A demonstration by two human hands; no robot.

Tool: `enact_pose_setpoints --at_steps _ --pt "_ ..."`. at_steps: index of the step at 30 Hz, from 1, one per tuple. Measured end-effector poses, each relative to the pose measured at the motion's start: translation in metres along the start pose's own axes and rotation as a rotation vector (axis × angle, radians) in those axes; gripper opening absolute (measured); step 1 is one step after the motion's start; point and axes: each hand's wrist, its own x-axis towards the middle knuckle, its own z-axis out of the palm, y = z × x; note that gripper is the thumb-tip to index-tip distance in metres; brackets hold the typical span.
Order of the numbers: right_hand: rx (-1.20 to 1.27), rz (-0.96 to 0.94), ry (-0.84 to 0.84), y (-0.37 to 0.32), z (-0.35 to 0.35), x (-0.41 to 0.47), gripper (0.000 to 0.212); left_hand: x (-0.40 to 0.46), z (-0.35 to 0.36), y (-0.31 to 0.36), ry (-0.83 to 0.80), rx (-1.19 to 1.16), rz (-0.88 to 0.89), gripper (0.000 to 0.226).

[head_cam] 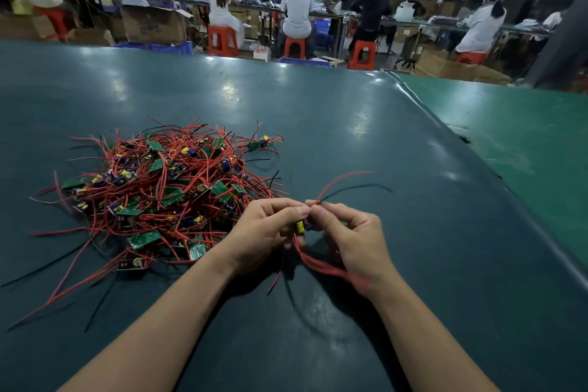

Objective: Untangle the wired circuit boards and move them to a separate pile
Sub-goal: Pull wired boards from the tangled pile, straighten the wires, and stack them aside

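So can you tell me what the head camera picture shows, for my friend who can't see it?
Two bare hands, left hand and right hand, together hold one small circuit board with red and black wires above a dark green table. To their left lies a big tangled heap of green boards and red wires. Workers sit on red stools behind.

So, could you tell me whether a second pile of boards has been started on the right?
No: the only pile lies left of the hands, and the table to their right is bare.
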Motion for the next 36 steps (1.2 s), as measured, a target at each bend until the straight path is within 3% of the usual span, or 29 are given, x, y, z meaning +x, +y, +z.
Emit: enact_pose_setpoints --at_steps 4,11,14,18,22,27,34,36 --pt "0.046 0.023 0.0 -0.001 -0.004 0.003 0.011 -0.002 -0.001 0.0 -0.037 0.137 0.027 0.014" --pt "0.103 0.083 0.033 0.0 0.001 0.004 0.013 -0.005 0.001 0.001 -0.05 0.155 0.047 0.013" --pt "0.108 0.081 0.13 -0.001 -0.003 0.009 0.01 -0.006 -0.001 0.0 -0.081 0.147 0.034 0.034" --pt "0.217 0.048 0.294 -0.005 -0.017 0.022 0.011 -0.007 -0.001 0.002 -0.13 0.142 0.008 0.039" --pt "0.32 0.025 0.401 -0.007 -0.029 0.029 0.012 -0.007 -0.003 0.003 -0.154 0.098 -0.008 0.025" --pt "0.412 0.077 0.425 -0.005 -0.029 0.031 0.022 -0.005 -0.006 0.0 -0.177 0.079 -0.004 0.023" --pt "0.562 0.119 0.557 -0.004 -0.036 0.032 0.018 -0.002 -0.007 0.0 -0.143 -0.057 0.023 0.019" --pt "0.427 0.047 0.573 -0.005 -0.04 0.031 0.013 -0.002 -0.008 0.003 -0.082 -0.165 0.052 0.009"
